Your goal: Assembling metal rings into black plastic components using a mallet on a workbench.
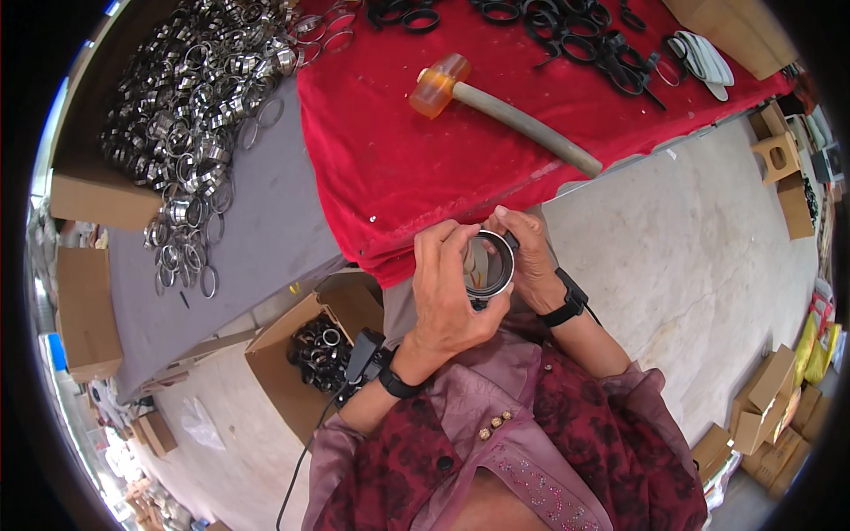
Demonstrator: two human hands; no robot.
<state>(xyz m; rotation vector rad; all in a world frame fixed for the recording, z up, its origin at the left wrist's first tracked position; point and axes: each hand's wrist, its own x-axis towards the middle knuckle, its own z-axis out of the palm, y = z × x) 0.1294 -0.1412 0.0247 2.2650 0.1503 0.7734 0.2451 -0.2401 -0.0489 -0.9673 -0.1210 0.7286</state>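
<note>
Two hands meet just below the near edge of the bench, both closed around one short round metal ring with a dark inner band [489, 264], which is held in the air above the person's lap with its opening facing up toward the camera. The left hand [445, 288] wraps the ring's left side, thumb under its lower rim and fingers curled over the top; the right hand [529, 257] clasps the right side, fingertips pressed on the upper rim. Each wrist wears a black band. Above the hands, a red velvet cloth [398, 159] covers the right part of the bench and hangs over its front edge. On it lies a mallet with an orange translucent head and a grey handle [496, 108], well apart from the hands, and farther back a scatter of black rings [575, 40]. To the left, on the grey bench surface [266, 230], a large heap of shiny silver metal rings [195, 97] spreads out. Beneath the bench, left of the hands, an open brown cardboard box [283, 372] holds assembled dark and silver rings.
</note>
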